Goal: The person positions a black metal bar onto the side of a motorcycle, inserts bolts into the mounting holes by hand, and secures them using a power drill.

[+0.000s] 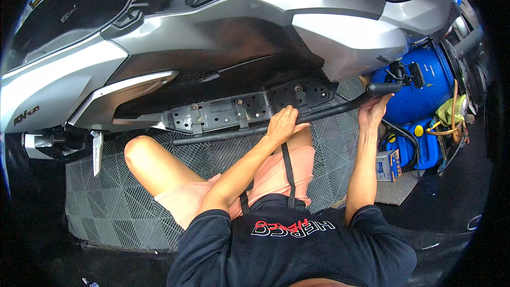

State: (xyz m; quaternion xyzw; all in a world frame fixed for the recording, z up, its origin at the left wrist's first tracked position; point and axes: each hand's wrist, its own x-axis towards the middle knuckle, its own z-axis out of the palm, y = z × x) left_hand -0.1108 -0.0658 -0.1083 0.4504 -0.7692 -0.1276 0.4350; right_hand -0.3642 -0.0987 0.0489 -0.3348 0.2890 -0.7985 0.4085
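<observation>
A long black bar [340, 109], straight along most of its length and bent at its thicker right end, lies level across my lap in front of a silver-grey scooter [212, 37]. My left hand [281, 126] is closed around the bar near its middle. Close to the bent end, my right hand [373, 110] grips it from below, its fingers partly hidden behind the bar. Just beyond the bar runs a perforated dark footboard panel [255, 107] along the scooter's lower side, with several bolts in it.
Blue drums [425, 87] stand to the right, with a blue jerrycan [422, 141] below them. A small box [388, 166] sits near my right forearm. The scooter's side stand [96, 151] hangs down at left. Grey ribbed floor tiles [122, 202] lie under my legs.
</observation>
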